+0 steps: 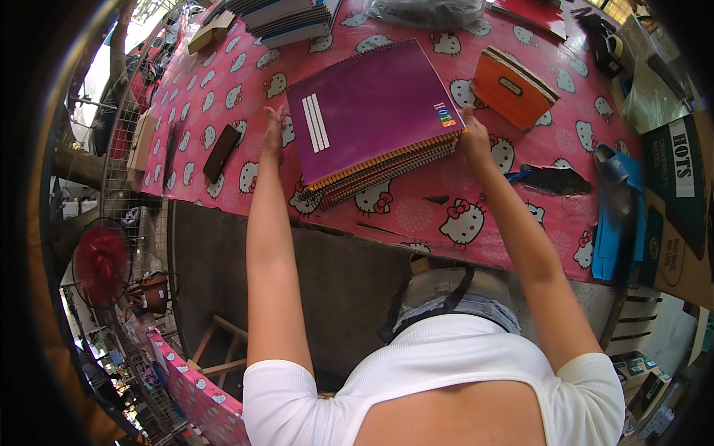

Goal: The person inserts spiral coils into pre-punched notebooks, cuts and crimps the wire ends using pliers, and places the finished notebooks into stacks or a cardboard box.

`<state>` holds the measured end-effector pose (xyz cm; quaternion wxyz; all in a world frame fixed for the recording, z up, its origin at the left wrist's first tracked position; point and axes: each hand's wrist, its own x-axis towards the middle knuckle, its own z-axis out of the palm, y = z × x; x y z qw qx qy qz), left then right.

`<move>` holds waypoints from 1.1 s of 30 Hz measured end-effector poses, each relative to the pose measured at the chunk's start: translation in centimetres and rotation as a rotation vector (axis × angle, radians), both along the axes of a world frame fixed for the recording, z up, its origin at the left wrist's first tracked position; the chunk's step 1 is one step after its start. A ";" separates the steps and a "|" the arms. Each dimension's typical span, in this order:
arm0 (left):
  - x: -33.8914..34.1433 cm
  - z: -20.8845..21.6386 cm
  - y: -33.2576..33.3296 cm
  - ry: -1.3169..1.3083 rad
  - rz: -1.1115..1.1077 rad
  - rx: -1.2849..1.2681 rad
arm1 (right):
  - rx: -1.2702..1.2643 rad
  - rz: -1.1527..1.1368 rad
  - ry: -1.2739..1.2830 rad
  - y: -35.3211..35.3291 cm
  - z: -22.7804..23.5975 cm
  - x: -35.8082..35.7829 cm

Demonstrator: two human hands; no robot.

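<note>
A stack of spiral notebooks (387,175) lies in front of me, the top one with a purple cover (364,111), white stripes and coloured letters in a corner. The notebooks beneath sit slightly uneven, their coil bindings showing along the near side. Beside the stack's left edge, my left hand (275,130) is open with its fingers stretched out, a small gap between it and the cover. At the near right corner, my right hand (474,137) rests against the stack's side, its fingers extended and partly hidden.
The pink patterned tablecloth (242,97) has a torn dark patch (556,181) at the right, near a blue pen (518,176). An orange notebook (513,89) lies right of the stack, a dark phone (222,153) left. More notebooks (286,18) stand behind; cardboard boxes (677,186) line the right.
</note>
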<state>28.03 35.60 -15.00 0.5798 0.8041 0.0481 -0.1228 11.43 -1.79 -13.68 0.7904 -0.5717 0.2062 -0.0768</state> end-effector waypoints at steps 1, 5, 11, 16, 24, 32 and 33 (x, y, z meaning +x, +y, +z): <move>0.6 -0.3 1.9 -0.014 -0.028 -0.093 | 0.014 0.018 -0.010 0.5 0.2 -1.3; 0.8 1.0 -2.1 0.165 -0.099 -0.307 | 0.110 0.201 0.315 1.0 1.3 -7.1; -0.6 3.3 -5.6 0.092 -0.077 -0.299 | 0.080 0.273 0.200 5.5 1.2 -5.9; -4.2 2.1 -4.7 0.106 0.043 -0.414 | -0.118 0.280 0.322 3.9 0.9 -3.1; -12.2 -1.7 2.0 0.138 0.066 -0.510 | -0.338 0.294 0.227 4.2 -0.8 0.6; -13.5 3.2 0.1 -0.185 0.174 -0.643 | -0.169 0.198 -0.130 5.1 3.4 -2.6; -13.6 4.6 -0.7 -0.188 0.181 -0.642 | -0.225 0.158 -0.238 5.9 5.4 -3.7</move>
